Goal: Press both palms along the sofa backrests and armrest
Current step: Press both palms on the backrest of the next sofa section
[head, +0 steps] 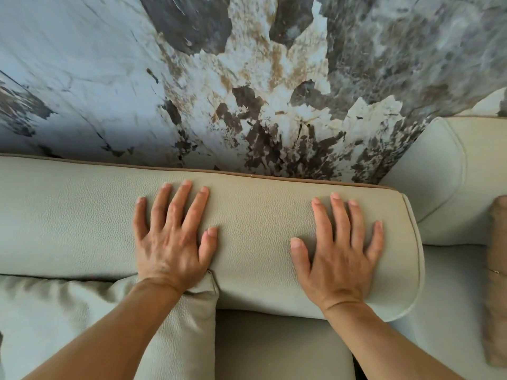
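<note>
Pebbled pale grey-green leather covers the sofa backrest [260, 220], a long rounded bolster that runs from nine o'clock across the middle of the view and ends in a piped, curved end at about three o'clock. Both hands lie flat on its top, palms down. The left hand [171, 239] sits just left of centre, its fingers [179, 200] spread wide and pointing toward twelve o'clock, the thumb splayed toward three; it grips nothing, only pressing on the leather. The right hand [338, 259] rests well apart from it, nearer the backrest's rounded end, fingers likewise fanned out and straight, thumb angled toward nine, holding nothing. A thin tan piping [274, 176] edges the far side of the backrest, right against the marbled wall [247, 78] of grey, white and brown patches that fills the upper half. At two to three o'clock a second backrest [450, 182] in the same leather stands beside the first. A matching loose cushion [175, 330] lies at seven o'clock under the left forearm, its corner touching the backrest by the left wrist. At the right edge, a brown bolster [498, 283] lies on the seat [282, 346].
</note>
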